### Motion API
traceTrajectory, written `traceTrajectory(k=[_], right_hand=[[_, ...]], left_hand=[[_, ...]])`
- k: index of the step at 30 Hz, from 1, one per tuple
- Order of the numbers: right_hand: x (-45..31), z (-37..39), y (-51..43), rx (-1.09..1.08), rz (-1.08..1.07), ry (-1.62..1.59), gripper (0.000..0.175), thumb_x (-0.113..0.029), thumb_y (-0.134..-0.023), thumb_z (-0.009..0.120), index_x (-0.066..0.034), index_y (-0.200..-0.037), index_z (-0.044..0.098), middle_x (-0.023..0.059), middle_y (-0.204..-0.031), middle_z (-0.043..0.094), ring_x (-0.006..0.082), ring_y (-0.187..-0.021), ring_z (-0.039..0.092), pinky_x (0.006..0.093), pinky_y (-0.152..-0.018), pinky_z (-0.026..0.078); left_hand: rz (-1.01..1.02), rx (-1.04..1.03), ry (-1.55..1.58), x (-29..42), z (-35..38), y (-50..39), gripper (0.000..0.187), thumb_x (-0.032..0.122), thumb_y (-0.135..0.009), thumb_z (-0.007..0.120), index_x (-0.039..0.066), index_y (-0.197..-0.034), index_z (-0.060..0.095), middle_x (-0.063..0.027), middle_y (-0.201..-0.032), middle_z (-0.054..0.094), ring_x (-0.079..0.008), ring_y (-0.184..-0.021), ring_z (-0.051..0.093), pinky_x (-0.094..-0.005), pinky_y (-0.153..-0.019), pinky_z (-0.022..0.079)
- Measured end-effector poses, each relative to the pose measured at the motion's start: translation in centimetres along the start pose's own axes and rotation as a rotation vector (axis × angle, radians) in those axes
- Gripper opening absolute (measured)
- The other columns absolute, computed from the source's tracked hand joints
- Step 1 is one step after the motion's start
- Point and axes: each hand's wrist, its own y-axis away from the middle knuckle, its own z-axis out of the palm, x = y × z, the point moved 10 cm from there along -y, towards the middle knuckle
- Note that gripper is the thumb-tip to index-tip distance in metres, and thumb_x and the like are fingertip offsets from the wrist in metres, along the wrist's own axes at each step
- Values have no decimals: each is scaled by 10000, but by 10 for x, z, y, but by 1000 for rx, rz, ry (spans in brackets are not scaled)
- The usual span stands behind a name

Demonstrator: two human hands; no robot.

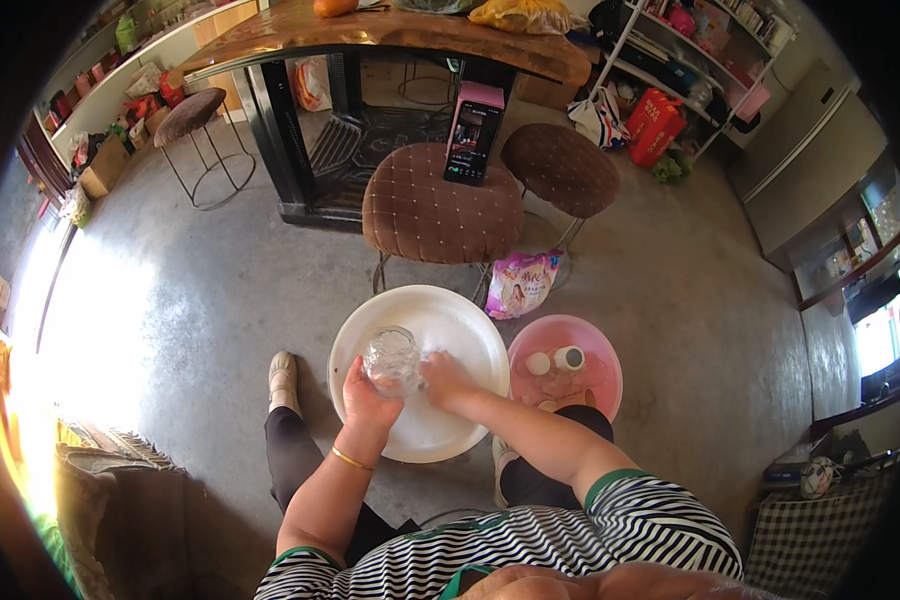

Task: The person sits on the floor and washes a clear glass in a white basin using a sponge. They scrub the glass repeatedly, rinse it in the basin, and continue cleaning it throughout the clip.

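My left hand [369, 401] grips a clear, wet-looking jar [391, 360], held over a large white basin [457, 300]. Inside that basin, just right of the jar, is my right hand [447, 381]. Its fingertips are beside something pale and whitish, too small to make out, so I cannot tell whether it holds anything. A cloudy whitish liquid appears to cover the basin's bottom. Close to my right forearm stands a pink basin [607, 360] with a white cup-like item [569, 358], a round white piece [538, 364] and other partly hidden pieces inside.
A brown padded stool [435, 217] beyond the white basin bears an upright phone [474, 139]. A second brown stool [562, 169] and a pink-purple detergent bag [523, 285] stand near it. Farther back is a wooden-topped table [390, 30]. A fridge [802, 165] is at right.
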Motion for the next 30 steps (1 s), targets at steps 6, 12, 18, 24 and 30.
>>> traceTrajectory(k=[6, 12, 18, 24, 30], right_hand=[[26, -49, -3, 346, 138, -1467, 249, -139, -870, 520, -11, -1084, 515, 91, -1026, 579, 164, -978, 540, 290, -905, 405], [-38, -115, 12, 427, -183, -677, 307, -105, -859, 526, -2, -1148, 502, 155, -1105, 548, 291, -1061, 514, 380, -953, 399], [-78, -118, 29, 477, -321, -128, 373, -123, -814, 537, 39, -1150, 511, 205, -1209, 511, 356, -1162, 460, 524, -1046, 289], [-103, -109, 38, 427, -428, -85, 391, -124, -846, 483, 35, -1202, 514, 185, -1271, 499, 335, -1232, 427, 523, -1078, 254], [-98, -123, 38, 442, -401, -98, 310, -146, -834, 510, 4, -1102, 551, 159, -1162, 556, 325, -1155, 483, 496, -1037, 310]], left_hand=[[69, 89, -7, 17, -39, -14, 248, 314, -906, 492, 100, -1028, 515, -38, -854, 556, -208, -728, 552, -398, -685, 476], [236, 179, -486, 11, -26, 2, 215, 295, -905, 532, 81, -901, 557, -45, -835, 583, -200, -762, 570, -368, -702, 474], [106, 239, -311, -11, -21, 4, 276, 299, -936, 475, 72, -1063, 567, -64, -1038, 612, -216, -998, 566, -352, -880, 440], [-8, -8, -149, -24, 2, 2, 376, 366, -963, 385, 69, -1123, 550, -88, -1133, 598, -235, -1104, 541, -364, -979, 415], [-16, -31, -299, -26, 14, 10, 506, 502, -962, 331, 91, -1159, 550, -75, -1177, 590, -220, -1125, 535, -359, -993, 404]])
